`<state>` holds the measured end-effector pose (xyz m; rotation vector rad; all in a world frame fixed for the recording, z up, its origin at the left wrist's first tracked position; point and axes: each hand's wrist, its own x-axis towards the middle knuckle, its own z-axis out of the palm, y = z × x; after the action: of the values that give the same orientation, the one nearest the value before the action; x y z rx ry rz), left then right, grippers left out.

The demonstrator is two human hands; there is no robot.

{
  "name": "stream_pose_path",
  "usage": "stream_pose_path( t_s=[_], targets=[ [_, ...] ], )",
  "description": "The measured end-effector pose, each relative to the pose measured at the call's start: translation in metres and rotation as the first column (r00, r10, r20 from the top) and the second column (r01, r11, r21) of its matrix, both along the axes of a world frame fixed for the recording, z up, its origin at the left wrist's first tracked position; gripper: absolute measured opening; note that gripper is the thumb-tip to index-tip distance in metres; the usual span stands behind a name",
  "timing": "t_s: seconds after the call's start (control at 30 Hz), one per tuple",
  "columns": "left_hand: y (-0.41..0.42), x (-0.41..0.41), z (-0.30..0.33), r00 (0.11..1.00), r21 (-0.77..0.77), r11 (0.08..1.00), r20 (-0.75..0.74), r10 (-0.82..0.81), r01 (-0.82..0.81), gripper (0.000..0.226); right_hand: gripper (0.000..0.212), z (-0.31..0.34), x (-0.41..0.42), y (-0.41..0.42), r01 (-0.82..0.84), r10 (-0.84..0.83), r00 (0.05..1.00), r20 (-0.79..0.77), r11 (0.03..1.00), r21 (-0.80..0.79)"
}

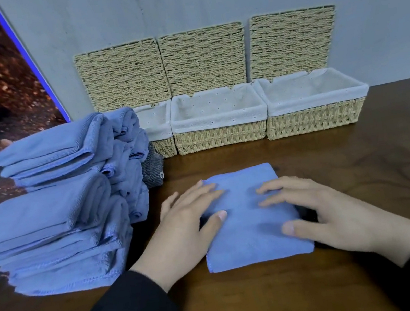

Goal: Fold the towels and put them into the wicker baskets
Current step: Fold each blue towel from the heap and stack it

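A folded blue towel (251,231) lies flat on the wooden table in front of me. My left hand (185,223) rests on its left edge with straight fingers spread. My right hand (322,206) presses flat on its right side. Three wicker baskets with white liners stand open along the wall: the left basket (161,132), partly hidden by towels, the middle basket (220,132) and the right basket (313,118). Their lids lean up against the wall. The liners that show hold nothing.
A tall pile of blue towels (56,222) fills the table's left side, with more rolled ones behind it. A grey cloth (153,169) lies between the pile and the left basket. Bare dark wood table (373,155) extends to the right.
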<state>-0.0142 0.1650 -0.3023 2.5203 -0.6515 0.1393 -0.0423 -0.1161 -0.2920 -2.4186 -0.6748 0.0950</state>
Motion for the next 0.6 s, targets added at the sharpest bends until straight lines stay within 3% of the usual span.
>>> stream_pose_path(
  t_s=[0.07,0.13,0.27,0.37,0.43,0.53,0.6],
  targets=[
    [0.006,-0.011,0.004,0.995,-0.106,0.989,0.013,-0.103,0.103,0.052,0.067,0.001,-0.008,-0.004,-0.082,0.080,0.997,-0.019,0.993,-0.082],
    [0.010,-0.023,0.007,0.977,-0.049,0.976,-0.013,-0.214,0.213,0.061,0.071,0.000,-0.013,-0.003,-0.091,0.090,0.996,-0.015,0.975,-0.204],
    [0.011,-0.030,0.001,0.967,0.170,0.952,-0.075,-0.244,0.254,0.083,0.042,-0.003,-0.012,0.002,0.009,0.010,0.987,0.160,0.993,-0.116],
    [0.007,-0.032,0.003,0.982,0.019,0.982,0.042,-0.186,0.186,0.041,0.026,0.000,-0.014,0.002,0.080,-0.073,0.981,0.177,0.996,-0.034],
    [0.007,-0.035,0.007,0.993,-0.101,0.988,0.027,-0.116,0.119,0.014,0.030,0.005,-0.020,0.001,0.108,-0.104,0.986,0.130,0.994,-0.031],
    [0.009,-0.037,0.012,0.993,-0.217,0.975,-0.096,-0.066,0.044,0.004,0.043,0.007,-0.028,0.003,0.109,-0.104,0.992,0.066,0.991,-0.083],
    [0.009,-0.038,0.015,0.988,-0.337,0.941,-0.144,-0.064,0.011,0.021,0.037,0.005,-0.030,0.008,0.158,-0.154,0.982,0.107,0.987,-0.030]
  ],
)
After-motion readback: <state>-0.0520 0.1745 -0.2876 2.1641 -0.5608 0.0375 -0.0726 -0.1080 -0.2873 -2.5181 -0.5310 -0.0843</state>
